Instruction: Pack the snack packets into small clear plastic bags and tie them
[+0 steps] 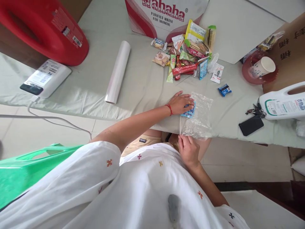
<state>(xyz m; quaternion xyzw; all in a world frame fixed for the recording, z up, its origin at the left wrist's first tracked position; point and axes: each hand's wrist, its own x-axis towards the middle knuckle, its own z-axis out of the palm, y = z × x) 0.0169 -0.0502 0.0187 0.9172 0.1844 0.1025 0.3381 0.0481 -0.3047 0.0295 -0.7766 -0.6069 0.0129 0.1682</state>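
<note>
A sheet of clear plastic film (201, 111) lies crinkled at the table's front edge. On its left part sits a small blue packet (191, 112), partly covered by my left hand (182, 103). That hand is palm down with its fingers spread over the packet, and a red string circles the wrist. Just off the table edge, my right hand (189, 149) is closed in a pinch at the film's near left corner. Its fingertips touch the film there.
Wrapped snacks (186, 60) are piled before a Wahaha carton (164, 16). A plastic film roll (118, 72) lies to the left, near a red jug (47, 31) and white device (46, 78). Rightward are a blue snack (224, 90), black pouch (251, 125), white bottle (283, 103) and paper cup (263, 67).
</note>
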